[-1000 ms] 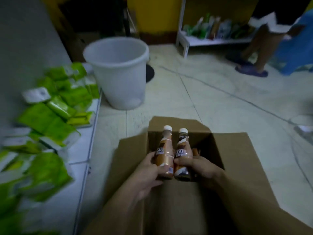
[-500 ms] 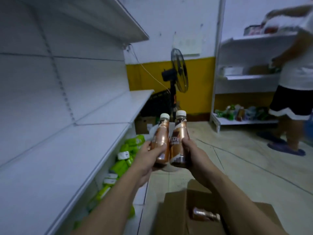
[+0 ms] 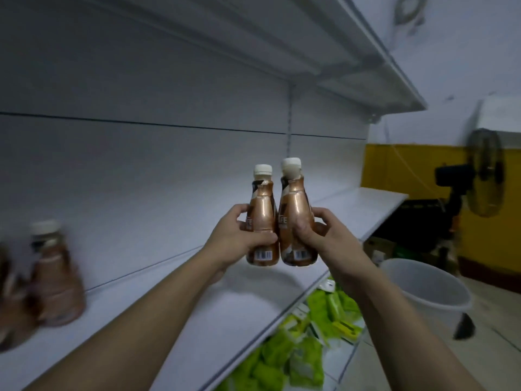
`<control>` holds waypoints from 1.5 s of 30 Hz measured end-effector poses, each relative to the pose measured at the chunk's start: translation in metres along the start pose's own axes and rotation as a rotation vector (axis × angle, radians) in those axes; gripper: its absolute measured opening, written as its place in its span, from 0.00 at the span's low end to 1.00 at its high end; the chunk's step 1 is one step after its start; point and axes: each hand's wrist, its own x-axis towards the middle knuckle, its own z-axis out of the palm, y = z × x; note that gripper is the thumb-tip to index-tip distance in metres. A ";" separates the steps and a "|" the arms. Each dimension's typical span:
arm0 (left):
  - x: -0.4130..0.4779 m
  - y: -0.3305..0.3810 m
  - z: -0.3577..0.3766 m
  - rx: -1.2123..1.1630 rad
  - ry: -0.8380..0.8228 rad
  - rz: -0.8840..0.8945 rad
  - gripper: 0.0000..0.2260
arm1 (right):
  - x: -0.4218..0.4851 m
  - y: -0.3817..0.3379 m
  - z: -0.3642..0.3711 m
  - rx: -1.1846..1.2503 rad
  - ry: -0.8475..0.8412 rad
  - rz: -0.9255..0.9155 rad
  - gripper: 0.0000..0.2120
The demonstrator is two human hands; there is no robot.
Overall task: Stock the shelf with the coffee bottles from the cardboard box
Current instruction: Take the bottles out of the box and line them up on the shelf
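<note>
My left hand (image 3: pixel 235 241) grips a copper-brown coffee bottle with a white cap (image 3: pixel 262 215). My right hand (image 3: pixel 315 235) grips a second such bottle (image 3: pixel 296 210). Both bottles are upright, side by side and touching, held in the air above the white middle shelf (image 3: pixel 197 328). At the far left, blurred coffee bottles (image 3: pixel 53 277) stand on that same shelf. The cardboard box is out of view.
An upper white shelf (image 3: pixel 366 60) overhangs above. Green packets (image 3: pixel 304 351) lie on the bottom shelf below. A white plastic bucket (image 3: pixel 428 292) stands on the floor at right, with a black fan (image 3: pixel 482 173) by the yellow wall behind it.
Both hands lifted the two bottles out of the box and carried them left and up, over the middle shelf. My view turned from the floor to the shelving.
</note>
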 end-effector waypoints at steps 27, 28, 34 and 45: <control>-0.029 0.007 -0.191 1.389 0.360 0.003 0.16 | 0.070 0.052 0.242 -0.145 -0.421 0.265 0.19; -0.028 0.007 -0.190 1.510 0.369 0.013 0.14 | 0.070 0.052 0.243 -0.159 -0.422 0.272 0.19; -0.022 0.015 -0.196 1.729 0.449 0.032 0.13 | 0.066 0.069 0.245 -0.193 -0.405 0.150 0.19; -0.018 0.013 -0.211 1.651 0.427 0.035 0.15 | 0.059 0.092 0.255 -0.415 -0.220 -0.114 0.26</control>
